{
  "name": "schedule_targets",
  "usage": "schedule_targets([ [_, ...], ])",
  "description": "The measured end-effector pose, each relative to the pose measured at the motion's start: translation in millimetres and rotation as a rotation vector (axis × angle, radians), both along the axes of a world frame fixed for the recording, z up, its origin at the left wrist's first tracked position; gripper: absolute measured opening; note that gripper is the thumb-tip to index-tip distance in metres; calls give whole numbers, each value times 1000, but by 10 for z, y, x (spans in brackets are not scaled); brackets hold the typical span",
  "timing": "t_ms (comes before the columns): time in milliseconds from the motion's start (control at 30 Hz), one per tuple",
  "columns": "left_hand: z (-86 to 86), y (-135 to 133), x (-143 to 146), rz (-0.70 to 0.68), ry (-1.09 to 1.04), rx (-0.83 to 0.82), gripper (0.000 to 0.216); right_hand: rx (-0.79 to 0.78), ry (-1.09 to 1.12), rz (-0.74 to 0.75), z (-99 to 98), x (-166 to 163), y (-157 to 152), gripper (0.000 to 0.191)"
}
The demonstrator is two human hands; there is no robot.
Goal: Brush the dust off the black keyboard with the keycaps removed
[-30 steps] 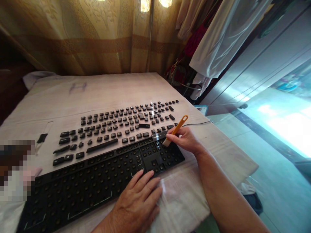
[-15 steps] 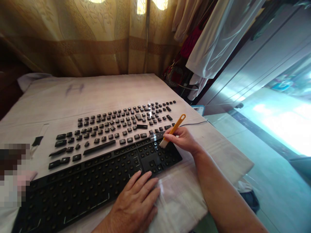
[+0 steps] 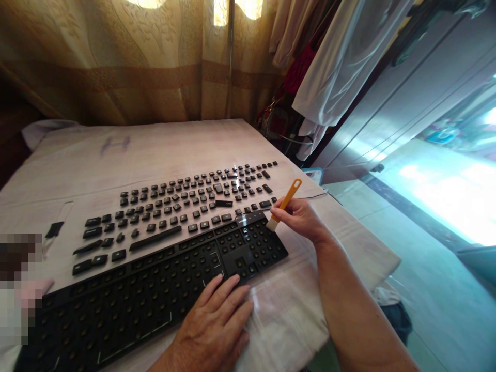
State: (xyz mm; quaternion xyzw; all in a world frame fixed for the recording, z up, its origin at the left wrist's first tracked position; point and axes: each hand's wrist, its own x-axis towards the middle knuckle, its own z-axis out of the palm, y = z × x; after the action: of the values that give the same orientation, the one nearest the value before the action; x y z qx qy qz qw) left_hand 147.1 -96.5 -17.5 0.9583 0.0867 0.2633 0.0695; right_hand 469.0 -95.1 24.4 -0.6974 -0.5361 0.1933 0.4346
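A black keyboard base (image 3: 147, 294) with its keycaps off lies slanted across the near side of the table. My left hand (image 3: 217, 320) rests flat, fingers stretched out, its fingertips on the keyboard's front edge. In my right hand (image 3: 298, 219) is a brush (image 3: 289, 195) with a yellow handle and pale bristles, gripped between thumb and fingers. The bristles touch the number-pad end of the keyboard, near its upper right corner. Beyond the base, loose black keycaps (image 3: 184, 195) lie in rows on the cloth.
A pale cloth (image 3: 174, 144) covers the table. The keyboard cable (image 3: 313, 196) runs off the right edge. A small black object (image 3: 54, 229) lies at the left, near a blurred-out patch. Curtains (image 3: 155, 67) hang behind, and white clothes (image 3: 329, 77) hang at the back right.
My right hand has moved the brush rightward over the number-pad end, towards the keyboard's upper right corner. My left hand stays at the front edge. The view has shifted slightly.
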Motion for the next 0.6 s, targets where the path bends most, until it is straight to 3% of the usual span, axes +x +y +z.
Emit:
schedule_targets([
  [433, 49, 31, -8, -51, 92, 12, 34, -64, 72, 165, -45, -115, 34, 31],
  [600, 41, 26, -13, -42, 50, -3, 33, -4, 115, 105, -42, -113, 35, 32],
])
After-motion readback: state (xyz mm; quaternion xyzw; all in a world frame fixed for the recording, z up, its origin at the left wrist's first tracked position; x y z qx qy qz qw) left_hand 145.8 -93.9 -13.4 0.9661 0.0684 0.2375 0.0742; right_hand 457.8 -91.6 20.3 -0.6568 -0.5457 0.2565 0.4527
